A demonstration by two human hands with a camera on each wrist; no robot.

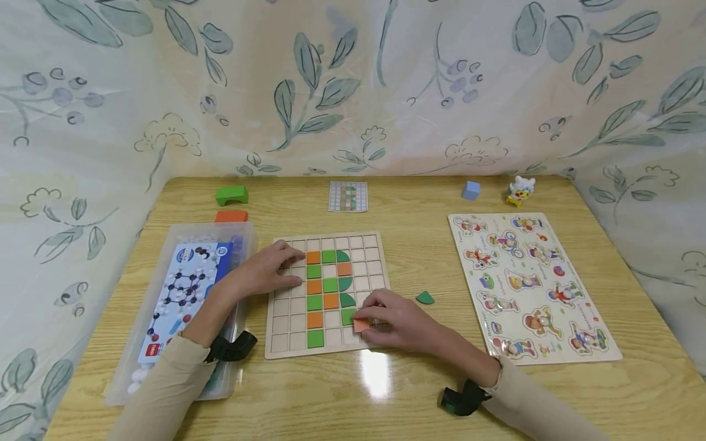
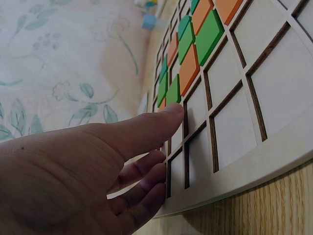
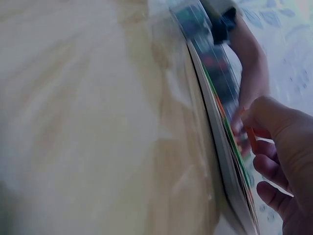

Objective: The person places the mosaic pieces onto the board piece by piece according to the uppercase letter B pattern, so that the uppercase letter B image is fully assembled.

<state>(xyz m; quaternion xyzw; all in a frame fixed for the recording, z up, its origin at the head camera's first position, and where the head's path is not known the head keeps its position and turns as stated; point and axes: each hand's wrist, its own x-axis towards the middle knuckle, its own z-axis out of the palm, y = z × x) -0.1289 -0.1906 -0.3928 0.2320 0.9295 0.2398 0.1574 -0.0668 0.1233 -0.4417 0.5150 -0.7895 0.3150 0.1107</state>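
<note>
A wooden grid board (image 1: 358,253) lies flat on the table, several of its cells filled with orange squares, green squares and green curved pieces. My right hand (image 1: 398,320) pinches an orange square tile (image 1: 361,325) between thumb and fingers, over the lower part of the board beside a green square (image 1: 349,316). In the right wrist view that same tile (image 3: 251,140) appears edge-on above the board. The left hand (image 1: 266,271) touches the board's left side, fingers relaxed and thumb apart; the left wrist view shows its thumb (image 2: 156,125) lying on the grid with nothing held.
A green quarter-circle piece (image 1: 425,297) lies right of the board. Behind stands a small pattern card (image 1: 334,197). A clear plastic box (image 1: 242,236) is at left, a picture puzzle board (image 1: 462,229) at right. Green (image 1: 231,195), orange (image 1: 231,216) and blue blocks (image 1: 471,190) and a figurine (image 1: 520,190) sit farther back.
</note>
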